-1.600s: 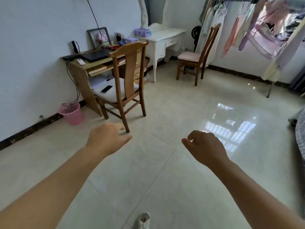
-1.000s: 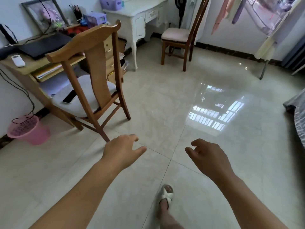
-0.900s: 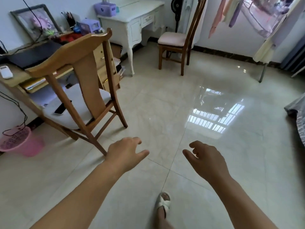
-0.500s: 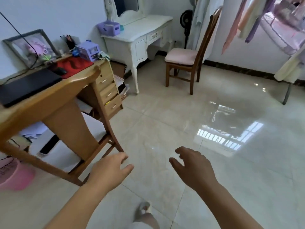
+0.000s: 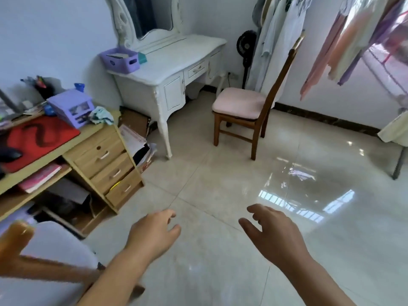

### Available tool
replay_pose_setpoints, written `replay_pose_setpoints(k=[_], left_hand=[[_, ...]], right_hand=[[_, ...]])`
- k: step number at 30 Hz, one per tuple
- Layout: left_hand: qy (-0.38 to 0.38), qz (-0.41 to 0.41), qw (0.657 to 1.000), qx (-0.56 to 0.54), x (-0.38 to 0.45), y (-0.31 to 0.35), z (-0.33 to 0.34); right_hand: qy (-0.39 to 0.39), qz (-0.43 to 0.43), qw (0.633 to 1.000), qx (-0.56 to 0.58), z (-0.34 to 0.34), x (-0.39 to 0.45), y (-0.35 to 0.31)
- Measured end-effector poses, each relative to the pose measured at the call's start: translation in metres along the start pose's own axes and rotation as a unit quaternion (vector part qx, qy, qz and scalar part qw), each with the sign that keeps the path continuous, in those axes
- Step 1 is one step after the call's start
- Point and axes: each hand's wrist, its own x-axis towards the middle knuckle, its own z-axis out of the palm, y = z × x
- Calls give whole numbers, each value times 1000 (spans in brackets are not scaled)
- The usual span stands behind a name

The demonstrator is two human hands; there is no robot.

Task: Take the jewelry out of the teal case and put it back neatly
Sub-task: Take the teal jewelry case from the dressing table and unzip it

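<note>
A small teal case stands on the white dressing table at the back, tucked behind a purple basket; only its corner shows and no jewelry is visible. My left hand and my right hand hang in front of me over the tiled floor, both holding nothing, fingers loosely apart. Both hands are well short of the dressing table.
A wooden desk with drawers stands at the left, carrying a red mat and a purple box. A wooden chair is at my lower left. Another chair with a pink cushion sits before the dressing table. Clothes hang at the right.
I have walked forward past the near wooden chair and the desk; the dressing table is much closer and more central. Both hands stayed out in front, empty.
</note>
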Motion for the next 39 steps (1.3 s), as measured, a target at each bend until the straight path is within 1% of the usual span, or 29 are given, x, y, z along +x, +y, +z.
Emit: replay_pose_setpoints(k=[4, 6, 9, 12, 16, 18, 21, 25, 27, 30, 34, 37, 39], left_hand=[[-17, 95, 995, 17, 106, 87, -3], [-28, 115, 993, 17, 158, 120, -2], [-34, 114, 993, 23, 230, 151, -11], [-21, 71, 997, 21, 300, 161, -40], [44, 6, 999, -6, 378, 148, -88], [54, -43, 997, -24, 406, 133, -103], [47, -143, 987, -63, 448, 92, -109], [59, -235, 963, -122, 516, 39, -120], [69, -256, 952, -153, 565, 16, -136], [66, -253, 953, -153, 640, 2, -173], [58, -192, 972, -119, 760, 17, -228], [43, -132, 984, -113, 849, 49, -253], [35, -93, 991, -84, 897, 73, -259]], right_hand=[[14, 58, 998, 3, -14, 87, 51], [13, 75, 997, 1, -18, 136, 75], [2, 64, 998, -10, -28, 220, 95], [-24, 24, 999, -4, -44, 316, 90], [-62, -75, 995, -11, -55, 435, 47], [-83, -125, 989, -18, -51, 483, 22], [-122, -190, 974, -32, -31, 552, -10], [-148, -227, 962, -43, -7, 651, -44], [-151, -217, 963, -47, -1, 708, -57], [-139, -185, 972, -47, -12, 785, -72], [-101, -126, 986, -37, -36, 885, -75], [-89, -48, 995, -16, -49, 951, -57], [-83, -1, 997, 5, -54, 986, -41]])
